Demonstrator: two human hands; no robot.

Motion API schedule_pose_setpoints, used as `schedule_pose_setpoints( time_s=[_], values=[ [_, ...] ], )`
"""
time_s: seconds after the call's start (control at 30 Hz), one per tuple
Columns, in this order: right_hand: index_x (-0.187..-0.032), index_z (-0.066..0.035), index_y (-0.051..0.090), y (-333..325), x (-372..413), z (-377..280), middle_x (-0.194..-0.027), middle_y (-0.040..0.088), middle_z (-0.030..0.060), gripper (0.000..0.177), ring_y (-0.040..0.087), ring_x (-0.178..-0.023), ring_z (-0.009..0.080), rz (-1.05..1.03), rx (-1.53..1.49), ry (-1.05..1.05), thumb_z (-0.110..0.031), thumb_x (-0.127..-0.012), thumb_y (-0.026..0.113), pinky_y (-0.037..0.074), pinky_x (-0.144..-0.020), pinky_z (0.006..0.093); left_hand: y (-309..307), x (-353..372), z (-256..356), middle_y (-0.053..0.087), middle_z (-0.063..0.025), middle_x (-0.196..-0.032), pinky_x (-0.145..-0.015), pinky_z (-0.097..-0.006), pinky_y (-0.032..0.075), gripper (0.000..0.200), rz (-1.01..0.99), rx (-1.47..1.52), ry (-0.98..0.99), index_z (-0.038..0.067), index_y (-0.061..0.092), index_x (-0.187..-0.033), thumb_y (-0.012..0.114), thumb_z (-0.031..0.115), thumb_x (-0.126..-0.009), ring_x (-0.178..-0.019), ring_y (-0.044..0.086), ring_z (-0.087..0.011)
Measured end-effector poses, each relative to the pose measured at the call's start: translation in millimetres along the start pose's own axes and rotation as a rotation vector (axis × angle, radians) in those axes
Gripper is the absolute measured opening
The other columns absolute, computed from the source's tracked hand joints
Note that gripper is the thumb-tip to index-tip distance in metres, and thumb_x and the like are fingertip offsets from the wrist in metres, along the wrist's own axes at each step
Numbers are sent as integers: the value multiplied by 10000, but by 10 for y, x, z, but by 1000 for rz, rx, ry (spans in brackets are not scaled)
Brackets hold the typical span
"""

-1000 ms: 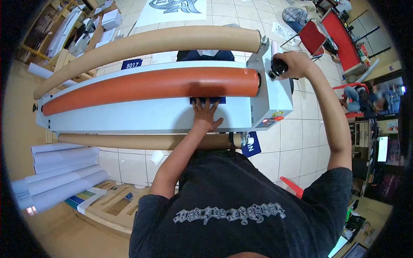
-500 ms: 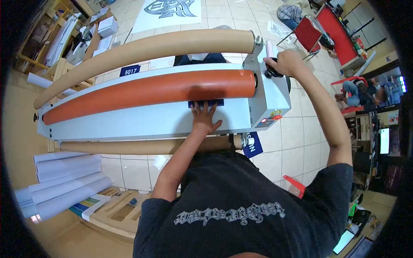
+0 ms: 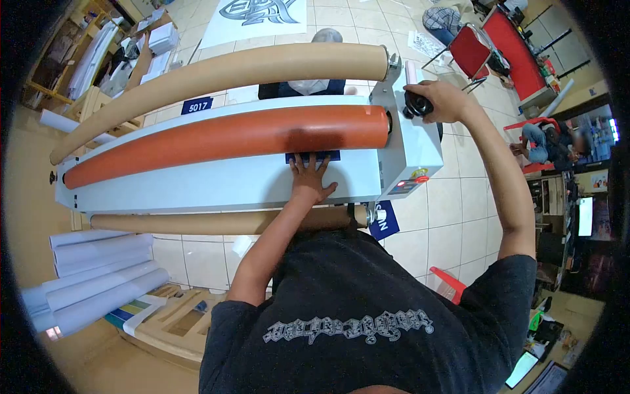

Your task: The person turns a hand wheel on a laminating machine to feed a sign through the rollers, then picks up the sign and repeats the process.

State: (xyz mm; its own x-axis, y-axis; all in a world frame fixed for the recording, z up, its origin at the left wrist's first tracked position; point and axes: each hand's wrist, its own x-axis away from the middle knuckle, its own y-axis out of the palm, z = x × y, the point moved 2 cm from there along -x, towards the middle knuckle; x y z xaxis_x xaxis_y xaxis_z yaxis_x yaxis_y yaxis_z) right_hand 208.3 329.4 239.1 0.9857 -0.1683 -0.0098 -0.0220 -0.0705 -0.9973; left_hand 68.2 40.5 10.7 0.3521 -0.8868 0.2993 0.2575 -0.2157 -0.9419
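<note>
On the white bed, our left hand stays spread flat on the blue sheet — our right hand, clenched round the crank, has turned it slightly.

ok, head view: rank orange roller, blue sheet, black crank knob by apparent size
1. orange roller, by far largest.
2. blue sheet, partly hidden under roller and left hand.
3. black crank knob, gripped by right hand; ranks 2 and 3 unsure.

One long orange rubber roller, two brown cardboard tubes, one white laminating machine, one black crank knob, two blue signs with white lettering, one red folding chair, two bare hands
</note>
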Motion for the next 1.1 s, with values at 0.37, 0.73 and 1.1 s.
schedule_pose_setpoints(
  time_s=[0.37, 0.73, 1.1],
  values=[
    [-959, 9, 689, -215, -92, 18, -782, 664, 234, 688, 647, -807, 394, -252, -27, 367, -619, -904, 412, 504, -758, 451, 76, -32, -3, 166, -190, -1551, -1118, -630, 56, 871, 4, -24, -1, 261, 190, -1517, 448, 707, -814, -1391, 72, -527],
    [-1251, 25, 537, -41, -184, -147, -989, 643, 280, 761, 630, -932, 413, -439, 183, 569, -616, -841, 503, 487, -844, 485, 7, 9, 31, 182, -193, -1544, -1114, -638, 46, 847, -6, -16, 2, 259, 218, -1510, 469, 679, -818, -1387, 86, -533],
    [-1161, 32, 596, 153, -48, 78, -946, 666, 250, 754, 644, -898, 410, -386, 248, 556, -635, -813, 544, 514, -831, 445, 114, -80, -25, 163, -179, -1556, -1118, -629, 22, 873, 36, -20, 5, 267, 197, -1515, 443, 718, -809, -1391, 42, -538]
  ],
)
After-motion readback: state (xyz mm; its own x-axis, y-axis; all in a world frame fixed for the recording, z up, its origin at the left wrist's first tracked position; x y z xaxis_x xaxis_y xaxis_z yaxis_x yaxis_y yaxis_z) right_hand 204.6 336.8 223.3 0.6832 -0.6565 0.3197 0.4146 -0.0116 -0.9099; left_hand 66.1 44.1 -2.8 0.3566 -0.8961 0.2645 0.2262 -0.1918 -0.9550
